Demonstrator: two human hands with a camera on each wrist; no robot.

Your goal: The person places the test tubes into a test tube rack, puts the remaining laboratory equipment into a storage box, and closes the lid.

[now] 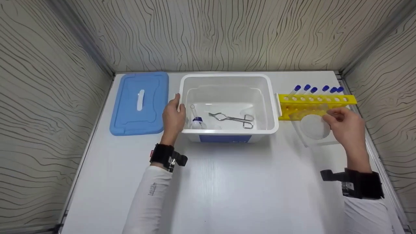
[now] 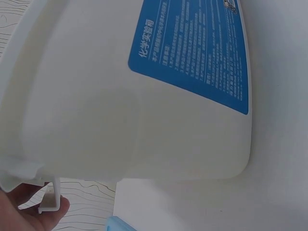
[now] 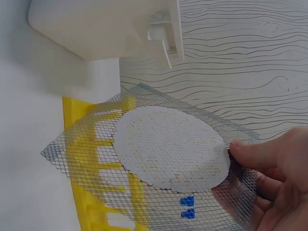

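In the head view my right hand [image 1: 350,126] pinches a square wire gauze [image 1: 314,126] by its right edge, between thumb and fingers. The gauze has a round white centre and is held tilted in front of the yellow test tube rack [image 1: 349,100]. The right wrist view shows its mesh [image 3: 171,149] overlapping the rack. My left hand [image 1: 174,118] is at the left side of the white plastic box [image 1: 227,132]. Its fingers [image 2: 61,207] close round the white side latch [image 2: 49,198] in the left wrist view. Steel crucible tongs [image 1: 231,118] lie inside the box.
Glassware with a dark blue part [image 1: 197,119] sits in the box's left front corner. A blue lid [image 1: 152,104] with a white handle lies left of the box. Several blue-capped test tubes [image 1: 297,88] stand in the rack. Patterned walls [image 1: 208,35] enclose the table.
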